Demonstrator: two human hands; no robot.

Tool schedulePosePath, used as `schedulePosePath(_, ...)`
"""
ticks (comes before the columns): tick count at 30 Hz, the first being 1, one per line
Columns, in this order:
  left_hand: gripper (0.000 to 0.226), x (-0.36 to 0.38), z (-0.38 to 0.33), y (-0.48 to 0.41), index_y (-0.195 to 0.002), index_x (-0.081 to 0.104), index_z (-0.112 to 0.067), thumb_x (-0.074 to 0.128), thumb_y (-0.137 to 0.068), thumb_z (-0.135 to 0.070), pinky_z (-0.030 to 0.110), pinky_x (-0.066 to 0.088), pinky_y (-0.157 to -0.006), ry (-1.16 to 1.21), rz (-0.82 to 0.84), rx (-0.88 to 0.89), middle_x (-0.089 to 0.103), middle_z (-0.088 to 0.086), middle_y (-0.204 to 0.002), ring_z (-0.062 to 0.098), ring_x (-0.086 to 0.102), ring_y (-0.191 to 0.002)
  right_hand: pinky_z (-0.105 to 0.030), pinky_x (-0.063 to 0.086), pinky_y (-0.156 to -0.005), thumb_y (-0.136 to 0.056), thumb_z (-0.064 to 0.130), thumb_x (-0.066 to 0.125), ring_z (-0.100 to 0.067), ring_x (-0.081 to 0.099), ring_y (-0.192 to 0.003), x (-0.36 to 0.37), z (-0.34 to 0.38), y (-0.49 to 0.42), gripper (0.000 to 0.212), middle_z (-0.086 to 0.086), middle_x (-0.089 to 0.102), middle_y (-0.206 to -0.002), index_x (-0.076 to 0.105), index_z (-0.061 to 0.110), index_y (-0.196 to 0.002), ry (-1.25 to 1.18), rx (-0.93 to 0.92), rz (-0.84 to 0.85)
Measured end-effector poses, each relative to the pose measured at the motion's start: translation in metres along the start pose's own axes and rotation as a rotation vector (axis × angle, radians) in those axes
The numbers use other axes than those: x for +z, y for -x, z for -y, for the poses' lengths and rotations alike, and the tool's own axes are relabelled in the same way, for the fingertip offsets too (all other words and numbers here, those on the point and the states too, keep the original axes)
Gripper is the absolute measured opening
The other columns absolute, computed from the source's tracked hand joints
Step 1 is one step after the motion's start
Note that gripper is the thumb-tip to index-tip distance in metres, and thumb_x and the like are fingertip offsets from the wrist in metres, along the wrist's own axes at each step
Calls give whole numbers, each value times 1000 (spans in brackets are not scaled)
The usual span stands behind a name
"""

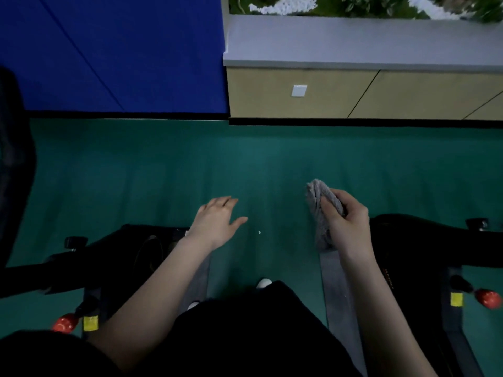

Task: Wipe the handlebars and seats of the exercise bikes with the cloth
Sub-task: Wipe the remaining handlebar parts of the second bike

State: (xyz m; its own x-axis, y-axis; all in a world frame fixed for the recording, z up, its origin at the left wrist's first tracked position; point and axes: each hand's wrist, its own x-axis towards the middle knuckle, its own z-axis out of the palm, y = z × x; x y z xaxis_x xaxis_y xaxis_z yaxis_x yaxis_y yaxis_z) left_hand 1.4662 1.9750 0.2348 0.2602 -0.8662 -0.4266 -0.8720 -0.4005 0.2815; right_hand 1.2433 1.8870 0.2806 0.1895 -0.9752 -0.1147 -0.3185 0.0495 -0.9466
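Green floor below me, with a bike on my left and another on my right. My right hand grips the bunched cloth near the right one; my left hand is spread open, holding nothing. No wiping is under way, and I can't tell which parts are already clean.

Single head-worn wide-angle view, facing forward and steeply down over the wearer's own arms. Near range: left hand and right hand mid-frame, close to the lens, over green floor, with left bike frame and right bike frame cropped at the side edges. Far range: blue wall and window ledge along the top edge.
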Motion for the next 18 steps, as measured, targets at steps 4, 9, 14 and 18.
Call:
schedulePosePath(4, 64, 15, -11, -12, -149, 26, -19, 39, -96, -53, 38, 17, -115, -25, 58, -57, 21, 1, -158, 20, 18, -144, -34, 48, -75, -90, 12, 59, -10, 61, -79, -22, -12, -19, 13, 8, 68, -80, 70, 18, -93, -30, 20, -32)
schedulePosePath(9, 67, 10, -14, -32, -150, 23, -19, 38, -96, -55, 39, 10, -118, -26, 27, -70, 15, 0, -159, 19, 11, -146, -28, 48, -70, -89, 12, 60, -3, 60, -73, -17, -15, -39, 24, 17, 68, -74, 67, 34, -82, -54, 39, -15)
schedulePosePath(14, 68, -6, -9, -73, -151, 22, -20, 36, -96, -56, 39, 7, -118, -11, -19, -98, 14, 0, -160, 18, 7, -147, -29, 49, -75, -89, 10, 60, -5, 63, -80, -3, -15, -75, 28, 17, 69, -79, 67, 37, -83, -42, 52, -1)
schedulePosePath(18, 68, -24, -2, -124, -151, 21, -19, 34, -96, -57, 39, 7, -118, 1, -25, -85, 16, -1, -159, 17, 7, -147, -32, 51, -79, -90, 9, 60, -10, 65, -86, 11, -4, -125, 23, 10, 71, -87, 70, 29, -91, 0, 47, -6)
